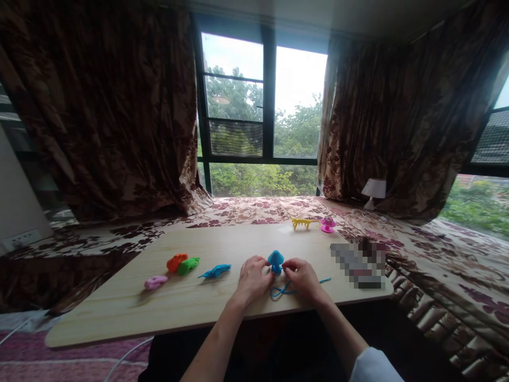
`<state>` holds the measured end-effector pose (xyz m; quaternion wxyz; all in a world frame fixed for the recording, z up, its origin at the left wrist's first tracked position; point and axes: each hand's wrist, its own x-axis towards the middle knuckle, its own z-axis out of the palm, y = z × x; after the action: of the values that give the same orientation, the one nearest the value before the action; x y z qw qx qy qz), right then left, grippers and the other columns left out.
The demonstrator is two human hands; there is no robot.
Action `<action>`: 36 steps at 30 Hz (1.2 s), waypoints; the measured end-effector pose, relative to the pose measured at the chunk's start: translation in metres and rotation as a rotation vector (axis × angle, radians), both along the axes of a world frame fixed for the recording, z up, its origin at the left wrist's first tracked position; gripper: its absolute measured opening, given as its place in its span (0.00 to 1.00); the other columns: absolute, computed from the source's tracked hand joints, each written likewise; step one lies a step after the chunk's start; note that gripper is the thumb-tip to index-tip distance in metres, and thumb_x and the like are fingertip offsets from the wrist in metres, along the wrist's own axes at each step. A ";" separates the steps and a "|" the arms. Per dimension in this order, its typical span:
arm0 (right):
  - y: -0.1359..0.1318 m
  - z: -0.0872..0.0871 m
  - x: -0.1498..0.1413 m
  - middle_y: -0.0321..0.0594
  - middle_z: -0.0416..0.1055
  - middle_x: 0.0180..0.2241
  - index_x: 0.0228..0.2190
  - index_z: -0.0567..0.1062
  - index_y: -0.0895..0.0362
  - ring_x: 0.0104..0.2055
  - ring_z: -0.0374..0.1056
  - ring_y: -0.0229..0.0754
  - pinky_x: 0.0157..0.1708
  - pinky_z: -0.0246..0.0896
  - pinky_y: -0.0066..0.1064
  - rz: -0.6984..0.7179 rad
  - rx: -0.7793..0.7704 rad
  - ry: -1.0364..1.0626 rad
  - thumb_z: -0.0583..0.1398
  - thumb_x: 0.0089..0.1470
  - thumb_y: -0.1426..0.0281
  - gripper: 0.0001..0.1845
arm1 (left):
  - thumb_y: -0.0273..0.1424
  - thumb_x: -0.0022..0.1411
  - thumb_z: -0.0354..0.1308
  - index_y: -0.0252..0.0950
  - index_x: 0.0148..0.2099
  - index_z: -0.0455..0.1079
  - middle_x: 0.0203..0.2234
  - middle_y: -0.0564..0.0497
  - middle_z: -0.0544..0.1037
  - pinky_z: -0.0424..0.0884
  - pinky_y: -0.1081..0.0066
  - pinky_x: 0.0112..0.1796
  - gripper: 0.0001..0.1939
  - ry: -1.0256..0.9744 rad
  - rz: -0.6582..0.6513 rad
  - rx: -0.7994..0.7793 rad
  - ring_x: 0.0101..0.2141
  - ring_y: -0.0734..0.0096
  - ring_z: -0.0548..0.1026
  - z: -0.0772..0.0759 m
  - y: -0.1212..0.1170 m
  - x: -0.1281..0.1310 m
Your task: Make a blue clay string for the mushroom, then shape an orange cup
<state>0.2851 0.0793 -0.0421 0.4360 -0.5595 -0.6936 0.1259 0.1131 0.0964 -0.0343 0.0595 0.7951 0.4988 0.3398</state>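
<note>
A thin, loopy blue string [283, 291] lies in front of the blue mushroom [275, 260], upright between the person's left hand [251, 278] and right hand [303, 277]. Fingers curl close; whether they pinch cannot be told. Gentle fingertips should keep its pointy cap steady. Behind it is a spiky yellow toy [301, 223].
</note>
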 end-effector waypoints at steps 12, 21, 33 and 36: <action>0.002 -0.002 -0.005 0.36 0.73 0.29 0.28 0.78 0.51 0.32 0.67 0.38 0.34 0.56 0.26 -0.059 0.048 -0.141 0.56 0.47 0.74 0.10 | 0.35 0.54 0.52 0.44 0.37 0.73 0.40 0.52 0.73 0.57 0.68 0.47 0.10 0.025 0.005 -0.017 0.43 0.67 0.68 -0.001 -0.002 0.002; 0.001 -0.001 -0.004 0.38 0.71 0.29 0.26 0.75 0.55 0.33 0.66 0.40 0.34 0.56 0.27 -0.127 0.078 -0.185 0.58 0.48 0.70 0.05 | 0.37 0.54 0.52 0.44 0.36 0.73 0.40 0.52 0.73 0.57 0.68 0.47 0.10 0.033 0.011 -0.008 0.44 0.67 0.68 0.000 -0.004 0.001; -0.033 0.010 -0.006 0.37 0.69 0.37 0.36 0.76 0.48 0.42 0.60 0.44 0.42 0.52 0.33 -0.094 0.162 -0.332 0.56 0.51 0.72 0.12 | 0.36 0.55 0.52 0.45 0.37 0.73 0.40 0.53 0.73 0.57 0.68 0.47 0.10 0.037 0.006 -0.007 0.44 0.67 0.67 0.002 -0.008 0.001; -0.036 0.012 -0.008 0.37 0.68 0.38 0.37 0.76 0.47 0.43 0.58 0.45 0.41 0.51 0.34 -0.073 0.164 -0.370 0.57 0.50 0.71 0.12 | 0.35 0.55 0.51 0.44 0.38 0.73 0.40 0.52 0.73 0.57 0.68 0.47 0.10 0.038 0.007 -0.010 0.44 0.67 0.67 0.003 -0.009 0.001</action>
<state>0.2771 0.0431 -0.0297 0.3495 -0.5606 -0.7489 -0.0518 0.1142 0.0878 -0.0314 0.0528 0.7994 0.5042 0.3225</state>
